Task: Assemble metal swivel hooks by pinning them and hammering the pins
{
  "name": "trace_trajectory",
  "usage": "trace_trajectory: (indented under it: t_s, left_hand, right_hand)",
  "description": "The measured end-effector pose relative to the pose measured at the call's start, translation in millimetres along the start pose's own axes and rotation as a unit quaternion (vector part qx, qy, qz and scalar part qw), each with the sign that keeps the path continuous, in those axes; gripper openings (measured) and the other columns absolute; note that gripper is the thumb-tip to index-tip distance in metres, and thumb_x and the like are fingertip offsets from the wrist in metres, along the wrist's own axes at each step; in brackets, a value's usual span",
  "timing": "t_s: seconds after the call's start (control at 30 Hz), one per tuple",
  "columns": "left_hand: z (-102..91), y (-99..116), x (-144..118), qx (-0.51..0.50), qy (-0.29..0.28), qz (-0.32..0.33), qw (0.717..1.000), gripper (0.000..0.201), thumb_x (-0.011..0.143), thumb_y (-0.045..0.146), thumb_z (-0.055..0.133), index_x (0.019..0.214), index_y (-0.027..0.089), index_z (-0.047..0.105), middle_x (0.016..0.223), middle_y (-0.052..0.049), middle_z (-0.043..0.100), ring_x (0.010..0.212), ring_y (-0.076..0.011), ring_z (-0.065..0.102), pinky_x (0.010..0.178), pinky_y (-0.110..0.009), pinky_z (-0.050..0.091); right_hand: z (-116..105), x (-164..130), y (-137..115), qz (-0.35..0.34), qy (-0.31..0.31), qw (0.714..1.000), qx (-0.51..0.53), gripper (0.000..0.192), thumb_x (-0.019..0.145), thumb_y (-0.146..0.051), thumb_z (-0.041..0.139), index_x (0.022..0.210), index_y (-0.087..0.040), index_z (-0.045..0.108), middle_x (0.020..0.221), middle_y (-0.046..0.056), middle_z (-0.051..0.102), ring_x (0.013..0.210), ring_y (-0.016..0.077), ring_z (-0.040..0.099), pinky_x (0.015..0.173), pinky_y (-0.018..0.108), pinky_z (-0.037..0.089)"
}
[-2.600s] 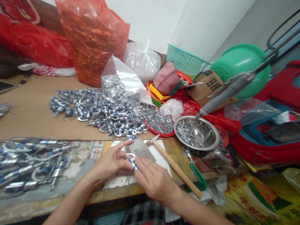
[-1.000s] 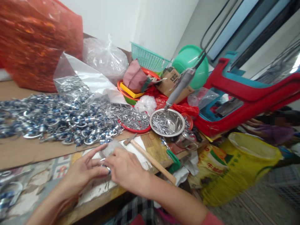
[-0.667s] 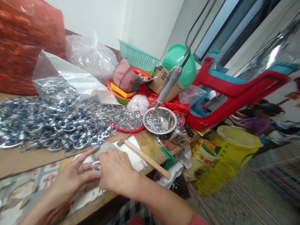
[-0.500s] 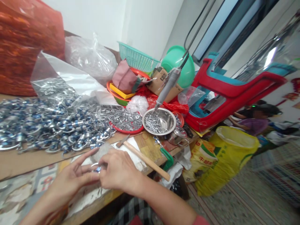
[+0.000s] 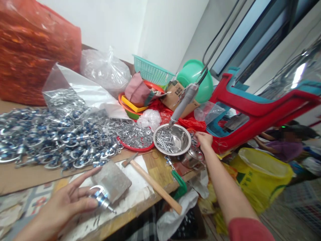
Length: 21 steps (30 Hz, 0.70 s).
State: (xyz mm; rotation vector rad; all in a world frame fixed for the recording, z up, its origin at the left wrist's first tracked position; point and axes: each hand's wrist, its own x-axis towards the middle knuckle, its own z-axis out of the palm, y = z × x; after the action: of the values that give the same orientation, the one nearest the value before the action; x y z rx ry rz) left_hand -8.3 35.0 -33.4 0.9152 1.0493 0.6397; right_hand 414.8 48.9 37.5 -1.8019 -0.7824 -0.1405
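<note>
My left hand is closed on a blue and silver metal fitting with a ring at one end and a thin pin at the other. It holds the fitting beside a grey metal block. At the small red dish of metal parts, my right hand has its fingers curled. Its fingertips are partly hidden, so what they pinch cannot be made out. The steel bowl of silver pins stands just left of this hand. A hammer with a wooden handle lies between my hands.
Many blue and silver fittings are heaped at the left. A red tray of small metal pieces stands behind the hammer. A grey handheld tool hangs over the bowl. Red stool and yellow sack are on the right.
My right hand has left the fitting and reached right to the small red dish. My left hand keeps the fitting, and the grey block is now more fully visible.
</note>
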Motion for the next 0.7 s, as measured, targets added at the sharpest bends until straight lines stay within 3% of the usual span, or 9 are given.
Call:
trace_trajectory:
  t_s: [0.2, 0.3, 0.37, 0.4, 0.47, 0.5, 0.53, 0.6, 0.7]
  left_hand:
    - [-2.0, -3, 1, -0.007, 0.018, 0.006, 1.000, 0.094, 0.047, 0.022, 0.073, 0.130, 0.021, 0.029, 0.063, 0.002, 0.069, 0.063, -0.0183, 0.061, 0.061, -0.026, 0.044]
    - [-3.2, -4, 2, -0.020, 0.006, 0.005, 1.000, 0.094, 0.049, 0.020, 0.072, 0.131, 0.020, 0.027, 0.063, 0.003, 0.068, 0.061, -0.0167, 0.060, 0.059, -0.025, 0.042]
    - [-3.3, -4, 2, -0.021, -0.003, 0.005, 1.000, 0.095, 0.049, 0.018, 0.072, 0.132, 0.020, 0.026, 0.063, 0.003, 0.068, 0.060, -0.0162, 0.060, 0.059, -0.025, 0.042]
    - [-3.1, -3, 1, -0.021, -0.006, 0.005, 1.000, 0.095, 0.049, 0.017, 0.072, 0.132, 0.019, 0.026, 0.063, 0.003, 0.068, 0.060, -0.0160, 0.059, 0.059, -0.025, 0.042]
    - [-2.5, -2, 0, -0.024, -0.007, 0.006, 1.000, 0.096, 0.048, 0.015, 0.073, 0.132, 0.018, 0.026, 0.063, 0.002, 0.067, 0.060, -0.0156, 0.059, 0.058, -0.024, 0.042]
    - [-2.2, -1, 0, -0.027, -0.006, 0.005, 1.000, 0.097, 0.048, 0.014, 0.073, 0.132, 0.017, 0.026, 0.064, 0.002, 0.067, 0.059, -0.0151, 0.059, 0.058, -0.024, 0.042]
    - [-2.0, 0, 0, -0.030, -0.005, 0.005, 1.000, 0.097, 0.048, 0.014, 0.074, 0.132, 0.017, 0.026, 0.064, 0.002, 0.066, 0.059, -0.0146, 0.059, 0.057, -0.023, 0.042]
    - [-2.2, 0, -1, -0.034, -0.009, 0.003, 0.999, 0.096, 0.047, 0.012, 0.074, 0.132, 0.016, 0.028, 0.063, 0.002, 0.065, 0.058, -0.0134, 0.058, 0.056, -0.023, 0.042]
    - [-3.9, -2, 0, -0.045, -0.028, 0.006, 0.999, 0.095, 0.046, 0.010, 0.074, 0.130, 0.016, 0.031, 0.063, 0.003, 0.064, 0.056, -0.0125, 0.057, 0.055, -0.023, 0.042]
  right_hand:
    - [21, 35, 2, -0.011, 0.078, 0.996, 0.047, 0.031, 0.084, -0.027, 0.049, 0.112, -0.014, 0.047, 0.111, 0.008, 0.052, 0.096, 0.0194, 0.054, 0.079, 0.037, 0.047]
    - [28, 13, -6, -0.048, 0.150, 0.984, 0.082, 0.035, 0.086, -0.025, 0.041, 0.119, -0.014, 0.040, 0.119, 0.010, 0.046, 0.104, 0.0196, 0.050, 0.086, 0.034, 0.044]
    - [35, -24, -14, -0.155, 0.153, 0.972, 0.092, 0.034, 0.086, -0.026, 0.040, 0.118, -0.016, 0.042, 0.119, 0.011, 0.045, 0.104, 0.0196, 0.050, 0.086, 0.035, 0.043]
    - [42, -45, -19, -0.248, 0.102, 0.960, 0.079, 0.031, 0.085, -0.026, 0.043, 0.114, -0.017, 0.046, 0.115, 0.011, 0.048, 0.104, 0.0201, 0.051, 0.086, 0.035, 0.043]
    - [61, -85, -30, -0.399, -0.140, 0.906, -0.025, 0.022, 0.083, -0.023, 0.046, 0.103, -0.020, 0.055, 0.105, 0.007, 0.056, 0.102, 0.0184, 0.053, 0.087, 0.031, 0.043]
    - [74, -101, -36, -0.414, -0.256, 0.867, -0.104, 0.023, 0.085, -0.019, 0.043, 0.103, -0.022, 0.056, 0.106, 0.006, 0.058, 0.102, 0.0160, 0.053, 0.088, 0.028, 0.042]
    - [88, -112, -40, -0.390, -0.325, 0.842, -0.181, 0.027, 0.086, -0.016, 0.040, 0.107, -0.023, 0.055, 0.109, 0.004, 0.057, 0.104, 0.0142, 0.051, 0.089, 0.026, 0.041]
    - [116, -122, -46, -0.363, -0.387, 0.814, -0.237, 0.024, 0.083, -0.014, 0.046, 0.102, -0.022, 0.059, 0.101, 0.005, 0.061, 0.099, 0.0166, 0.055, 0.085, 0.028, 0.043]
    - [147, -121, -46, -0.331, -0.428, 0.797, -0.268, 0.017, 0.081, -0.021, 0.054, 0.097, -0.017, 0.059, 0.097, 0.007, 0.061, 0.090, 0.0195, 0.057, 0.078, 0.034, 0.047]
